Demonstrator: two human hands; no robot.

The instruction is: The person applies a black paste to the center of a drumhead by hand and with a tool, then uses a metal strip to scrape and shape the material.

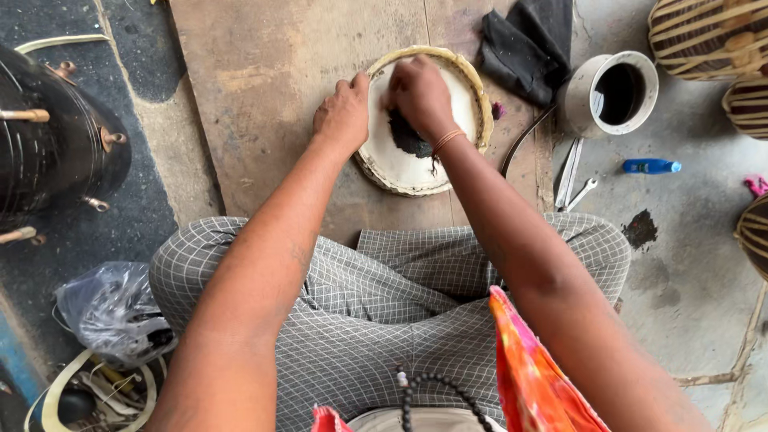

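A round white drum skin with a woven cane rim lies flat on a wooden board in front of my crossed legs. A patch of black paste sits near its middle. My left hand rests on the skin's left rim, fingers curled over the edge. My right hand presses down on the skin's upper part, fingers bent, just above the black patch. A thread band circles my right wrist.
A white cup with black inside stands right of the board, beside a dark cloth. Metal tools and a blue bottle lie on the concrete floor. Drum bodies sit far right and left. A plastic bag lies lower left.
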